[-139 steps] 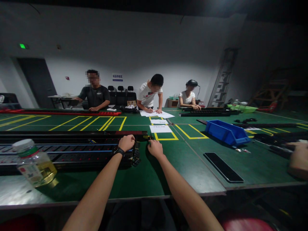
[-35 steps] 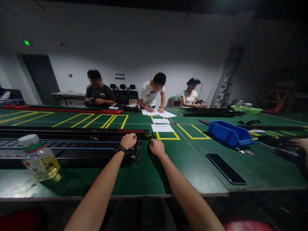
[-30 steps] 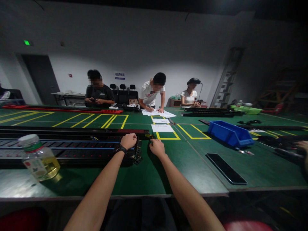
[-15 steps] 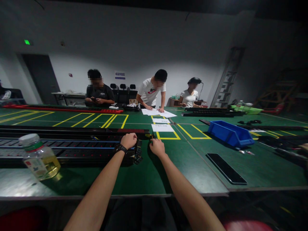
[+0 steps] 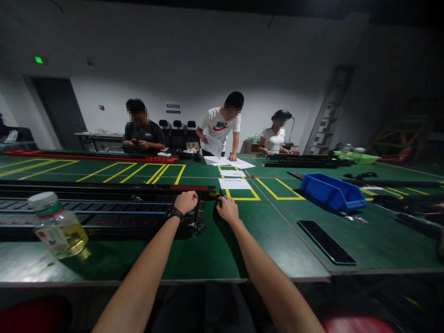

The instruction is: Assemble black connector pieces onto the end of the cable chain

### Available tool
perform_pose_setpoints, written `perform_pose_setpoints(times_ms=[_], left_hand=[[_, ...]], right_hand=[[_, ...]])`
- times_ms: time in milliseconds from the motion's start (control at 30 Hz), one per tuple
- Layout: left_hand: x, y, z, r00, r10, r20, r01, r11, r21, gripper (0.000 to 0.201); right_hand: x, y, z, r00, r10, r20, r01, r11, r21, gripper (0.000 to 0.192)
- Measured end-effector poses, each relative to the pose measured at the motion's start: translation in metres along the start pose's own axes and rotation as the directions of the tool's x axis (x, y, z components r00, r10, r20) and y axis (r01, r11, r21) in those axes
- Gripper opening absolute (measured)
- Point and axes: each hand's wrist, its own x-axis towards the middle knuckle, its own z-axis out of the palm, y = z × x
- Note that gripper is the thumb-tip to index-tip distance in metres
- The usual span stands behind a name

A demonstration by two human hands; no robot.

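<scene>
Big green felt-topped table [image 5: 215, 249] w/ yellow taped boxes. Long black rail assembly w/ blue wires and red dots [image 5: 97, 210] lies across its left half, end near centre. Left hand [image 5: 186, 202] fisted on top of the rail's end, apparently clamped on it. Right hand [image 5: 227, 209] just off the end, fingers curled at a small part; can't tell if it's pinching anything. Looks like fitting work at the rail end; next prob. needs left bracing, right fine positioning.
</scene>
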Motion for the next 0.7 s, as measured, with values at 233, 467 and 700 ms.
perform_pose_setpoints(times_ms=[233, 467, 700], left_hand=[[-0.001, 0.001, -0.001, 1.000, -0.012, 0.010, 0.012, 1.000, 0.027, 0.031], [-0.002, 0.003, -0.004, 1.000, -0.019, 0.017, 0.018, 0.999, 0.026, 0.032], [-0.002, 0.002, -0.004, 1.000, -0.014, 0.015, 0.014, 1.000, 0.014, 0.032]], right_hand=[[0.004, 0.001, -0.002, 0.999, 0.023, 0.024, -0.023, 1.000, 0.018, 0.040], [0.004, 0.004, -0.014, 0.991, 0.124, -0.051, -0.122, 0.992, 0.037, 0.033], [0.008, 0.010, -0.008, 0.997, 0.078, -0.001, -0.077, 0.994, 0.076, 0.039]])
